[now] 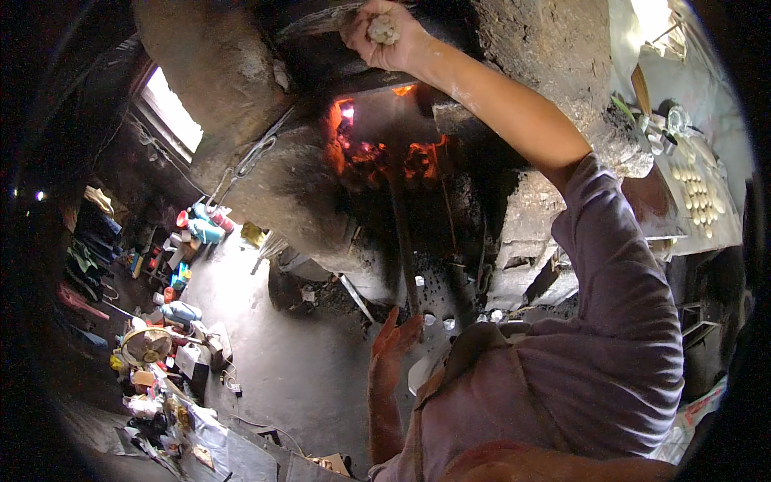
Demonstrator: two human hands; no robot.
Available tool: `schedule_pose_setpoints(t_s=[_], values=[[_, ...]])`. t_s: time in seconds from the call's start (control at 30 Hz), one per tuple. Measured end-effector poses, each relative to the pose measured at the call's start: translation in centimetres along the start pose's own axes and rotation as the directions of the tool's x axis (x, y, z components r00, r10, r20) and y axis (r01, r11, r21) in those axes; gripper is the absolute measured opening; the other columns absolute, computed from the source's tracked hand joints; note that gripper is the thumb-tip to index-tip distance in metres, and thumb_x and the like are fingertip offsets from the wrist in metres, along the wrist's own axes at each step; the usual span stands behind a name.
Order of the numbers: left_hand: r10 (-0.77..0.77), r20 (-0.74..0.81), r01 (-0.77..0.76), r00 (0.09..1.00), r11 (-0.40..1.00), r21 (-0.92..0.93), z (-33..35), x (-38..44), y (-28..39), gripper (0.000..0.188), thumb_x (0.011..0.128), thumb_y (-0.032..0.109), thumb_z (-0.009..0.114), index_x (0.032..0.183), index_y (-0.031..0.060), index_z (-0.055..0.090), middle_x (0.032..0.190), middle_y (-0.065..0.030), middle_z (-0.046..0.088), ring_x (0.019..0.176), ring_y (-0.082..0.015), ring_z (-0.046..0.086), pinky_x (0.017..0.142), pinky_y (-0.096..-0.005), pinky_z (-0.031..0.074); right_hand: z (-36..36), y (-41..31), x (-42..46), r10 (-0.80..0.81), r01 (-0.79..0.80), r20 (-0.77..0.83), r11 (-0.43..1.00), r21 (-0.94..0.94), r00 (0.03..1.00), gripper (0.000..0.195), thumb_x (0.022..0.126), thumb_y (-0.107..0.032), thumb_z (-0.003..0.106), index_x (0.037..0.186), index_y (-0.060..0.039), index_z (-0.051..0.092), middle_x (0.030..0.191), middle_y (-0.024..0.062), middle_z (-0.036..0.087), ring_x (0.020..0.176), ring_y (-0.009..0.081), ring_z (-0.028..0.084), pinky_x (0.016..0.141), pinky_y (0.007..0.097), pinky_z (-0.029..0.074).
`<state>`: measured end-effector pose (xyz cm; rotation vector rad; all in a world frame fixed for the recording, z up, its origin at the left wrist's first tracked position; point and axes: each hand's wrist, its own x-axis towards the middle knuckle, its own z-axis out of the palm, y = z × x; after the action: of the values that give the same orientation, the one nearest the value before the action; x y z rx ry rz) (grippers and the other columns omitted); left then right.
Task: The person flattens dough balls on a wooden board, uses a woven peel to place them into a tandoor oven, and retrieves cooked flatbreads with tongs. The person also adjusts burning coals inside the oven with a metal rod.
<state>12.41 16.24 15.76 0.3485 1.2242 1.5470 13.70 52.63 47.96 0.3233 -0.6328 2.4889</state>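
My right arm reaches up across the top of the view. In my right hand [385, 37] is a lumpy whitish ball [383, 29], its material unclear. Below that hand, orange embers [364, 153] glow in the mouth of a blackened furnace. A flat plate [394, 114] partly covers the opening, and a long dark pole [402, 241] runs down from it towards me. My left hand [396, 337] is low in the centre, its fingers apart at the pole's near end. Whether it touches the pole is unclear.
Rows of pale rounded pieces [700, 202] lie on a worktop [723, 232] at right. Rough masonry [548, 72] flanks the furnace. Left are a fan [146, 346], flasks [206, 230] and household clutter. A cord [271, 426] crosses the floor [289, 373].
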Motion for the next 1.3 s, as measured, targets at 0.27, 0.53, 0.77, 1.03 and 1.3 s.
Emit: schedule_pose_setpoints(t_s=[0.27, 0.53, 0.77, 1.03, 1.3], values=[[0.044, 0.121, -0.062, 0.992, 0.987, 0.151, -1.6, 0.0, -2.3, 0.062, 0.087, 0.035, 0.047, 0.134, 0.0007, 0.024, 0.119, -0.0179, 0.051, 0.109, -0.0277, 0.050, 0.092, -0.0394, 0.038, 0.6, 1.4, -7.7, 0.058, -0.073, -0.052, 0.930, -0.359, 0.997, 0.038, 0.070, -0.009, 0.051, 0.104, 0.0003, 0.039, 0.073, 0.0051, 0.043, 0.052, 0.0077, 0.046, 0.040, 0.0164, 0.040], [-0.155, 0.375, 0.193, 0.914, 0.979, -0.066, -2.8, 0.6, -1.1, 0.061, 0.088, 0.048, 0.038, 0.134, 0.0103, 0.028, 0.125, -0.0140, 0.046, 0.117, -0.0232, 0.043, 0.097, -0.0353, 0.033, -2.0, 6.2, -14.5, 0.266, -0.266, 0.011, 0.963, 0.048, 0.964, 0.010, 0.068, -0.012, 0.050, 0.068, -0.0042, 0.044, 0.066, 0.0103, 0.048, 0.043, 0.0175, 0.044, 0.037, 0.0287, 0.042], [-0.464, 0.449, 0.433, 0.764, 0.884, 0.177, -5.5, 1.6, 0.2, 0.063, 0.088, 0.051, 0.033, 0.134, 0.0079, 0.027, 0.124, -0.0138, 0.047, 0.114, -0.0235, 0.044, 0.097, -0.0362, 0.032, -5.3, 17.3, -26.3, -0.201, 0.145, 0.037, 0.557, -0.818, 0.979, 0.038, 0.060, -0.006, 0.058, 0.096, -0.0019, 0.048, 0.064, 0.0075, 0.051, 0.049, 0.0162, 0.050, 0.039, 0.0272, 0.041], [-0.733, 0.406, 0.498, 0.546, 0.673, 0.547, -5.1, 3.3, -5.1, 0.073, 0.084, 0.051, 0.043, 0.136, 0.0052, 0.020, 0.125, -0.0155, 0.046, 0.112, -0.0254, 0.048, 0.090, -0.0401, 0.037, -4.3, 19.7, -44.8, -0.614, -0.036, -0.157, 0.205, -0.978, 0.773, 0.033, 0.069, -0.008, 0.061, 0.097, -0.0048, 0.043, 0.063, 0.0043, 0.050, 0.048, 0.0121, 0.048, 0.039, 0.0233, 0.039], [-0.699, 0.478, 0.524, 0.532, 0.715, 0.462, -5.4, 0.1, -8.2, 0.061, 0.087, 0.050, 0.038, 0.136, 0.0183, 0.022, 0.132, -0.0130, 0.038, 0.122, -0.0253, 0.037, 0.099, -0.0413, 0.027, -14.6, 3.5, -52.5, -0.996, -0.083, -0.081, 0.078, -0.993, 0.027, 0.034, 0.071, 0.006, 0.057, 0.096, -0.0069, 0.038, 0.061, 0.0016, 0.047, 0.043, 0.0082, 0.042, 0.036, 0.0209, 0.035]])
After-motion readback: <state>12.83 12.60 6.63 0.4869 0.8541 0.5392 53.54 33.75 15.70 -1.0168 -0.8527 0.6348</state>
